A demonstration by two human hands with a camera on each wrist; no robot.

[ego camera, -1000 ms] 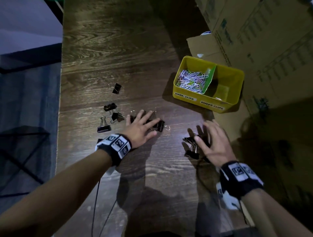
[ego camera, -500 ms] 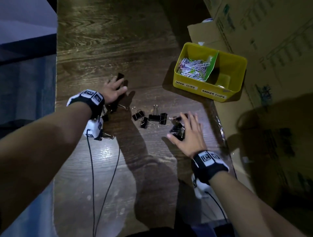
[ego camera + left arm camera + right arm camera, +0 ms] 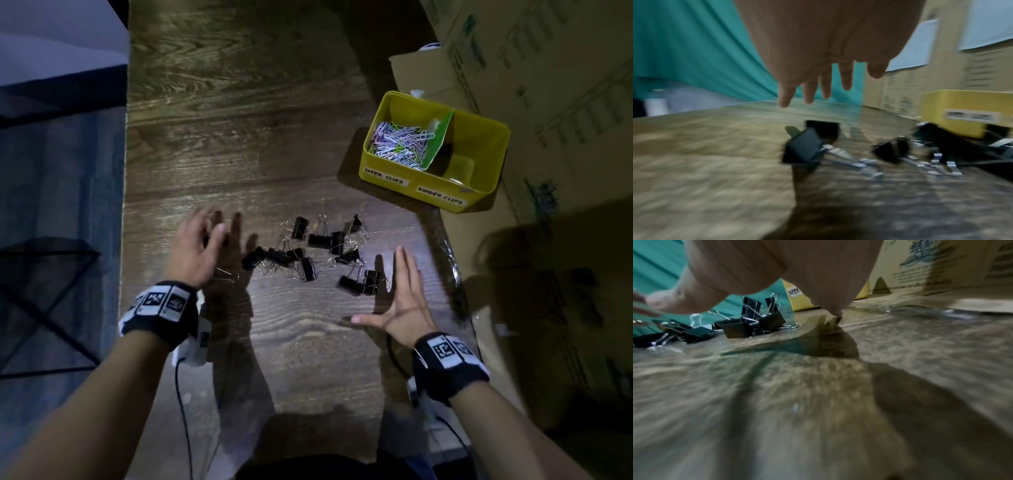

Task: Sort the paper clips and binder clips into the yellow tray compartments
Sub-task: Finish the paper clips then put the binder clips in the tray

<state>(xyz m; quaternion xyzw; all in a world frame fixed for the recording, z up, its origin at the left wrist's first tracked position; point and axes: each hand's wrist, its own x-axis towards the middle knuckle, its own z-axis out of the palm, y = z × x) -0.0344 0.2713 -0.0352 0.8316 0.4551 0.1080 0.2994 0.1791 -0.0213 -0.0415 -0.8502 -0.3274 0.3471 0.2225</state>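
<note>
Several black binder clips (image 3: 318, 253) lie bunched in a heap on the wooden table (image 3: 239, 137), between my two hands. The same binder clips (image 3: 807, 146) show close up in the left wrist view, and a cluster of binder clips (image 3: 756, 321) in the right wrist view. My left hand (image 3: 205, 240) hovers at the heap's left side, fingers spread, holding nothing. My right hand (image 3: 397, 291) stands edge-down on the table at the heap's right, fingers straight. The yellow tray (image 3: 431, 195) sits far right; its left compartment holds coloured paper clips (image 3: 400, 144), and the right one looks nearly bare.
Cardboard boxes (image 3: 548, 102) line the table's right side, right behind the tray. The table's left edge (image 3: 125, 205) drops to a dark floor. Cables (image 3: 181, 411) trail from both wrist cameras across the near table. A teal curtain (image 3: 694, 48) hangs beyond the table.
My left hand has swept the scattered left-side clips rightward into the middle heap. My right hand has lifted off its clips and turned onto its edge beside them.
</note>
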